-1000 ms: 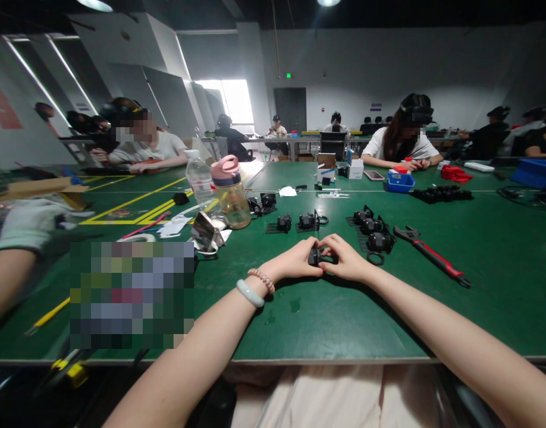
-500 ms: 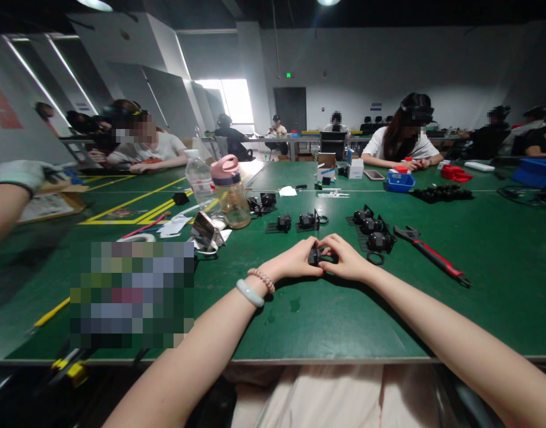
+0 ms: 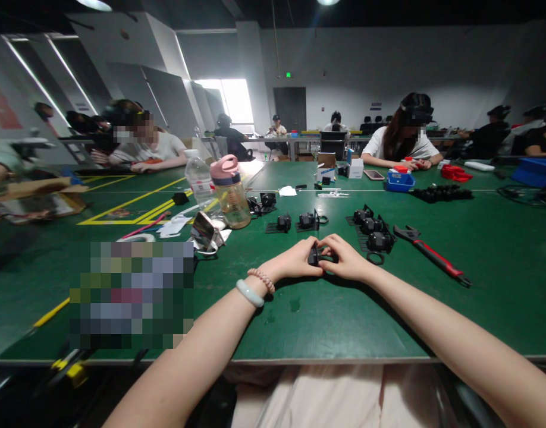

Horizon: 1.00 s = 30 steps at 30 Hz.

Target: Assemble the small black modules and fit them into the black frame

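Observation:
A small black plastic fitting [image 3: 314, 255] is held just above the green table in front of me. My left hand [image 3: 296, 260] closes round its left side, with thumb and fingers pressed to it. From the other side my right hand [image 3: 344, 258] pinches at its right end, where a dark rounded edge shows between the fingers. Much of the fitting is covered by my fingers. Just beyond my hands lie similar black fittings [image 3: 307, 221] on the table. To the right is a group of several more [image 3: 380, 241], with a black ring [image 3: 375, 258] beside them.
An adjustable wrench [image 3: 433, 255] with red-and-black handle lies right. A pink-lidded bottle [image 3: 232, 193], a clear bottle [image 3: 198, 175] and a propped phone [image 3: 206, 230] stand left. Farther back are a blue bin [image 3: 400, 181] and small boxes [image 3: 326, 166]. Co-workers sit across the table.
At the far left, a co-worker's gloved hand has moved left, partly out of view. My own hands and the fitting show no visible movement.

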Each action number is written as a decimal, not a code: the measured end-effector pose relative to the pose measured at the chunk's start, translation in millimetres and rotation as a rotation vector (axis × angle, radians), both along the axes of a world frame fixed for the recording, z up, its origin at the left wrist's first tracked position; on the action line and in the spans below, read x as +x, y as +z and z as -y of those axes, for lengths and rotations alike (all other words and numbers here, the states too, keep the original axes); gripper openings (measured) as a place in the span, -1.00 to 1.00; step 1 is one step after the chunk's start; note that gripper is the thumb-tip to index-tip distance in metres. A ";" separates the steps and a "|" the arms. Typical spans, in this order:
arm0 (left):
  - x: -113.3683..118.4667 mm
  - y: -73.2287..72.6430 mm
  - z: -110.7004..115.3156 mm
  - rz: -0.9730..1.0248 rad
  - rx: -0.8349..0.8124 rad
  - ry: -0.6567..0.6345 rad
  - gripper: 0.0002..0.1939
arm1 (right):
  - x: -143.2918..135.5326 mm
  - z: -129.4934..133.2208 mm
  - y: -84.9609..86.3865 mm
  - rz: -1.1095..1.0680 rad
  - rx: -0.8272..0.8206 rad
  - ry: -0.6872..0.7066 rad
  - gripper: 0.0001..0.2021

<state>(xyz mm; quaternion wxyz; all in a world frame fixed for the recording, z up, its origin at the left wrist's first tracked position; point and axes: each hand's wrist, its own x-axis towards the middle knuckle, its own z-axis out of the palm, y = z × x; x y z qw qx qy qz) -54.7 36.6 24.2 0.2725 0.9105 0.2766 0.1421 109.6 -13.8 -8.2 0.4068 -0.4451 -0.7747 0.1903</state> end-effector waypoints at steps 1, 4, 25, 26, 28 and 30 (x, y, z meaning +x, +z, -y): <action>0.1 -0.1 0.0 -0.003 0.004 0.002 -0.57 | 0.2 -0.1 -0.1 0.002 -0.001 0.001 -0.66; 0.1 -1.0 -0.4 -0.015 0.008 0.004 -0.57 | 0.7 -0.5 -0.6 0.004 0.001 0.005 -0.66; -0.4 -2.3 -0.9 -0.017 0.029 0.008 -0.55 | 1.6 -3.1 -3.3 0.017 0.004 -0.008 -0.71; -0.4 -2.1 -0.8 -0.019 0.028 0.009 -0.55 | 1.6 -3.2 -3.3 0.019 0.004 -0.011 -0.71; -0.6 -2.2 -1.2 -0.018 0.030 -0.002 -0.55 | 1.6 -3.3 -3.5 0.020 0.002 -0.013 -0.71; -0.9 -2.8 -2.1 -0.010 0.030 -0.017 -0.55 | 1.6 -3.4 -3.7 0.018 -0.002 -0.012 -0.70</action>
